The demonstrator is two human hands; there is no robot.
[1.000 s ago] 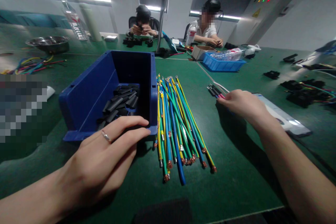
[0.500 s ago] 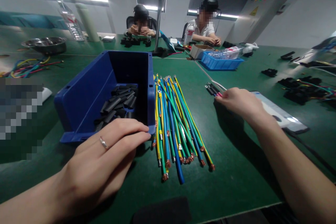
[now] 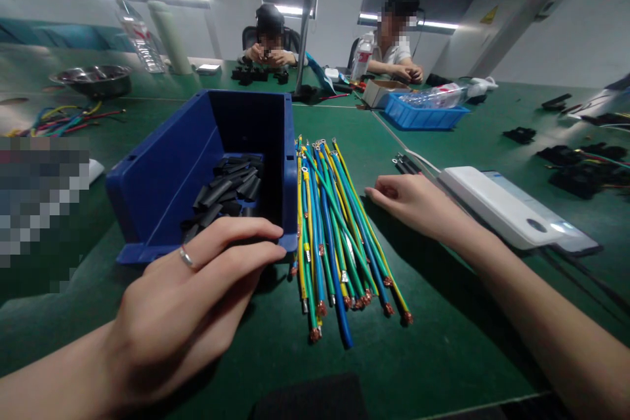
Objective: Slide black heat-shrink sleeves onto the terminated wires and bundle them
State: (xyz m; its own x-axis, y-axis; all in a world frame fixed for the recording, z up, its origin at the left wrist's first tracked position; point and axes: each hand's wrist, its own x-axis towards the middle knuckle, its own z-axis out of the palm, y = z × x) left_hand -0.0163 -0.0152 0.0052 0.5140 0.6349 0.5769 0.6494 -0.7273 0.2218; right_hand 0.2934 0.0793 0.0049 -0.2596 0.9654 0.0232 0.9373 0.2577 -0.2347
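Note:
My left hand (image 3: 197,289), with a ring on one finger, grips the front corner of a blue plastic bin (image 3: 162,190); its thumb is hidden. Black tube pieces (image 3: 231,187) lie inside the bin. Right of the bin is a loose bundle of blue, green and yellow-green cables (image 3: 335,230), with ring lugs at the far ends and bare copper at several near ends. My right hand (image 3: 413,203) hovers right of this bundle, fingers loosely bent and apart, with nothing seen in them. Just beyond it, black-sleeved cable ends with lugs (image 3: 404,163) show, partly hidden by the hand.
A white power bank (image 3: 497,203) lies beside a phone (image 3: 575,236) at right. Farther back are a light-blue basket (image 3: 428,115) holding a bottle, a metal bowl (image 3: 93,82), and a metal pole (image 3: 305,26). Two people sit across the table.
My right hand has moved left from the black-sleeved cables toward the cable bundle and let them go. The white power bank now shows more fully. My left hand stays on the bin.

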